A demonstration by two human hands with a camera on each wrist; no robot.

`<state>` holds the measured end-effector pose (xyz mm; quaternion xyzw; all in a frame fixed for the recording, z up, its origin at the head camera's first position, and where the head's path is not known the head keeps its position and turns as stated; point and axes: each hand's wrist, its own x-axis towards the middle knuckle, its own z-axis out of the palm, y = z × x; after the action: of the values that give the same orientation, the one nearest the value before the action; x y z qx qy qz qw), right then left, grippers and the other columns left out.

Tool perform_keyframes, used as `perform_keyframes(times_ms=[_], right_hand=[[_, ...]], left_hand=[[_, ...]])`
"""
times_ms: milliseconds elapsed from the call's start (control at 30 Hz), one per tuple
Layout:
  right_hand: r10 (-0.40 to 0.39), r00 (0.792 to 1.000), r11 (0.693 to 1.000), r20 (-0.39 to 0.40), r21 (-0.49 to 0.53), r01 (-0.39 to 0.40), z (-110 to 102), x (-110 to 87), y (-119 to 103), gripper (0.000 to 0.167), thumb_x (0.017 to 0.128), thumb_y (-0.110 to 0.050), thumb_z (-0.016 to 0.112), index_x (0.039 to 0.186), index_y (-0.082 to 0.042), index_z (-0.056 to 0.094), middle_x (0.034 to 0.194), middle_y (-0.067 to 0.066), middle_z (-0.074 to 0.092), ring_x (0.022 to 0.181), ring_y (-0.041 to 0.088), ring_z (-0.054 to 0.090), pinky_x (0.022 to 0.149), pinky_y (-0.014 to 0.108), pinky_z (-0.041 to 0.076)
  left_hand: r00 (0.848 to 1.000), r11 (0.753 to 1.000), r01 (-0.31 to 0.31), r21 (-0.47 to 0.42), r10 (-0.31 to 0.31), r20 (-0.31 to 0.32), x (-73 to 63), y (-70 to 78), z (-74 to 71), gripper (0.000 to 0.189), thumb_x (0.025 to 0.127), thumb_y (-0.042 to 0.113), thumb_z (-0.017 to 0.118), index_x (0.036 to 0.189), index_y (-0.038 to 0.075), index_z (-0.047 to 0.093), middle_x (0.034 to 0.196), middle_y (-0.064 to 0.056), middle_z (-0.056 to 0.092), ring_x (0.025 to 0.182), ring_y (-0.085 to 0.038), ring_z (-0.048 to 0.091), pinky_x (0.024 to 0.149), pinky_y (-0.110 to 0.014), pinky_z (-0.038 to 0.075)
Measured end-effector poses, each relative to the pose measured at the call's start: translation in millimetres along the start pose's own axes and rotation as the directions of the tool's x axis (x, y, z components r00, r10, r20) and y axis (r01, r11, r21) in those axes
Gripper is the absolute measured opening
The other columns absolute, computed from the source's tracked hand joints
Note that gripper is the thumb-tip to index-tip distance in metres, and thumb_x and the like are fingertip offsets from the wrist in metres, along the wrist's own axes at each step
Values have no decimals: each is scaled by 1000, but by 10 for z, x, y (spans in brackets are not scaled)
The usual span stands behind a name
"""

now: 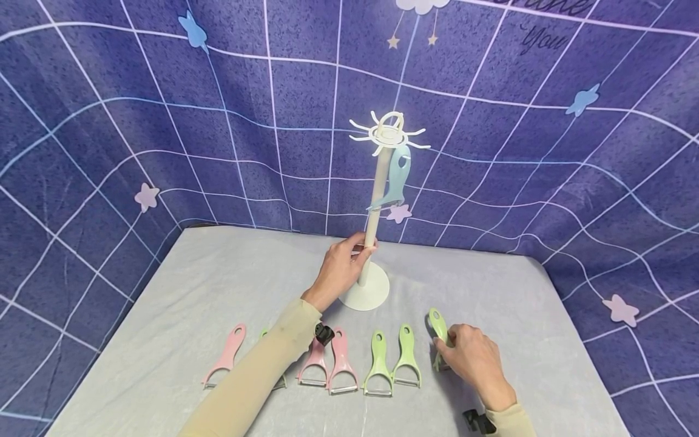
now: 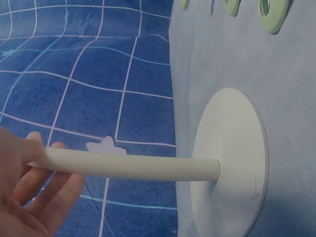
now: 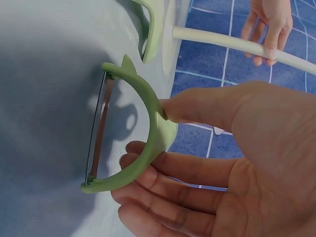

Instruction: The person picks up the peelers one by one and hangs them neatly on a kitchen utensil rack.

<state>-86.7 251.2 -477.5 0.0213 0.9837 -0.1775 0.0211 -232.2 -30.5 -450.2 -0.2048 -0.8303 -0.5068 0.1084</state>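
From far off, I see a wrinkly purple-blue cloth wall with wavy lines, pink stars, blue stars and a white cloud. It hangs behind a pale gray table.

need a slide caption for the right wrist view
The right hand pinches a green peeler; in the background, the left hand grips a cream pole.

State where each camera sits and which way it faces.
Head: worn on the head, facing forward and down at peelers and cream stand; left hand, right hand and sleeves show.
Left wrist: worn there, facing pole and base; left hand shows.
Right wrist: worn there, facing held green peeler; right hand close, left hand beyond.
Head and right wrist share both hands and the stand.
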Motion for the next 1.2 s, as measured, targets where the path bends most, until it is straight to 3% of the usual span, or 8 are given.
perform_keyframes(times_ms=[433, 767, 1200], right_hand=[[1, 1000, 1000, -19, 28, 0, -25, 22, -19, 23, 91, -30, 81, 83, -11, 71, 70, -2, 57, 62, 17, 51, 51, 35, 40], [7, 999, 999, -46, 39, -5, -34, 39, -45, 22, 91, -30, 81, 90, -9, 75, 74, -2, 61, 66, 17, 55, 53, 39, 45], [-13, 990, 993, -142, 117, 30, -96, 51, -105, 19, 92, -32, 82, 94, -13, 77, 77, -2, 69, 68, 16, 63, 58, 43, 52]], left_hand=[[1000, 1000, -17, -3, 17, -11, 1, 4, 3, 15, 107, 24, 70, 118, 16, 74, 113, -4, 79, 110, -21, 77, 94, -34, 64], [1000, 1000, -21, -8, 21, -13, -11, -1, 7, 14, 107, 25, 70, 117, 17, 74, 112, -3, 80, 111, -20, 76, 94, -33, 64], [1000, 1000, -15, -6, 15, -12, -6, -10, 16, 13, 107, 25, 70, 117, 18, 74, 113, -3, 80, 111, -20, 76, 94, -32, 64]])
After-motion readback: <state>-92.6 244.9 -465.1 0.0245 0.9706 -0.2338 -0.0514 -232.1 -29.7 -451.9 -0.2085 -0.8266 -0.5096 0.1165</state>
